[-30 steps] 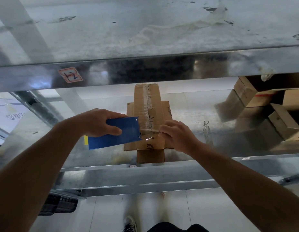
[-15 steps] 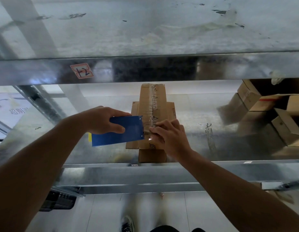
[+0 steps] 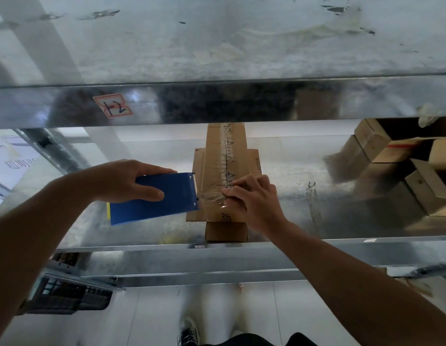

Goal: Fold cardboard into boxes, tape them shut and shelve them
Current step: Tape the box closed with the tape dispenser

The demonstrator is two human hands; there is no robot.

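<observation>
Taping looks to be the step in hand: the left hand (image 3: 122, 181) is curled tight round a blue tape dispenser (image 3: 164, 198), and the right hand (image 3: 252, 198), just beside it, pinches a clear tape strip (image 3: 209, 193) with bent fingers. The cardboard box (image 3: 224, 156) lies under the right hand on the metal shelf (image 3: 316, 221), reaching beyond both hands. Next, the tape probably wants tearing on the dispenser's teeth and smoothing flat.
</observation>
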